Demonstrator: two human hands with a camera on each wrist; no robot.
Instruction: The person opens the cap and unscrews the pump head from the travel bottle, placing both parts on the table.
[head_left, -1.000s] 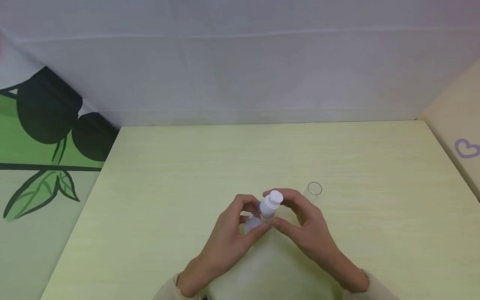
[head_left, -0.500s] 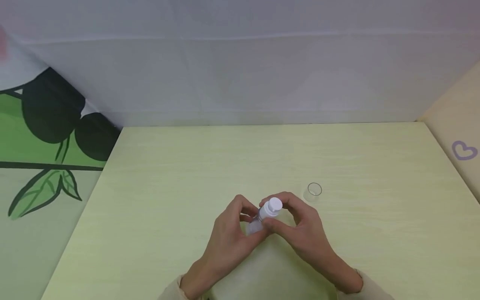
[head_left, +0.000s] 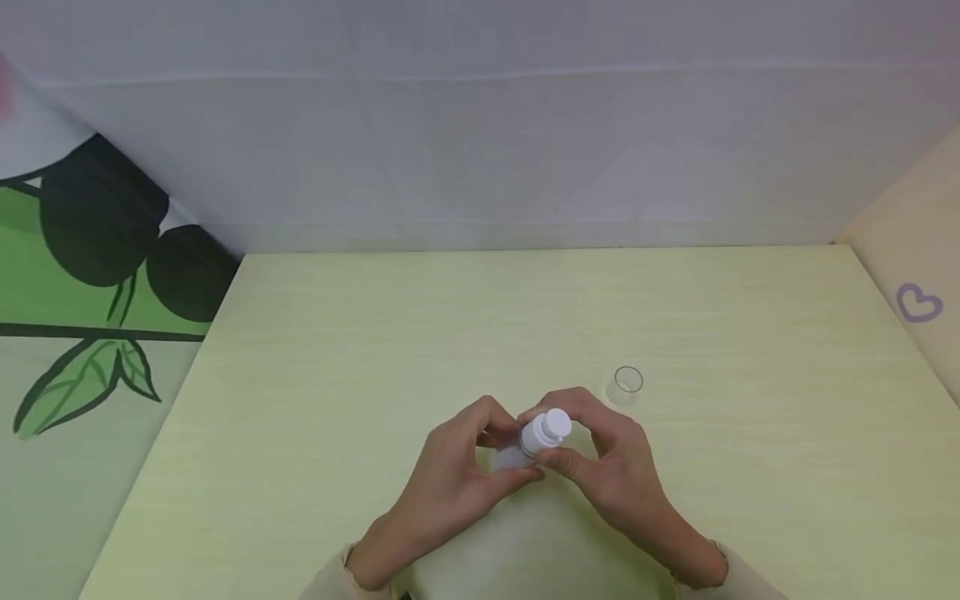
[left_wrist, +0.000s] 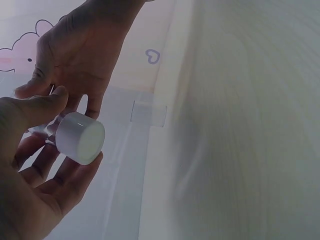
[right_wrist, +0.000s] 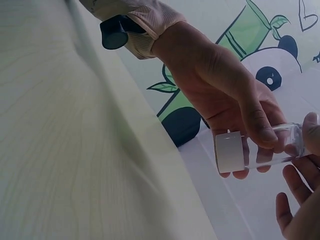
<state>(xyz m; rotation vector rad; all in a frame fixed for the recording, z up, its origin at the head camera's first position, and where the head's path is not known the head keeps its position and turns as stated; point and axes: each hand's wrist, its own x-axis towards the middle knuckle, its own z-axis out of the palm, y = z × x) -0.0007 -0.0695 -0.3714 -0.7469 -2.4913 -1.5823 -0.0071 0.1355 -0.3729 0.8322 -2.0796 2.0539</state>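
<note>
A small clear bottle (head_left: 510, 455) with a white pump top (head_left: 546, 431) is held between both hands in the head view, tilted with the pump toward the upper right. My left hand (head_left: 459, 475) grips the clear body between thumb and fingers. Thumb and index finger of my right hand (head_left: 611, 454) pinch the white collar at the neck. In the right wrist view the bottle (right_wrist: 272, 150) lies across my left hand (right_wrist: 225, 82), its white base (right_wrist: 230, 152) facing left. That white base (left_wrist: 82, 138) points toward the camera in the left wrist view.
A clear cylindrical cap (head_left: 625, 386) stands on the pale wooden table (head_left: 360, 333), just beyond my right hand. Pale cloth (head_left: 480, 150) rises behind the table's back edge. Painted panels flank both sides. A dark strap-like item (right_wrist: 117, 32) sits at the left sleeve.
The pump top has shifted slightly down and right with the bottle. My right thumb and index finger have moved in onto the white collar. The clear cap stays in place.
</note>
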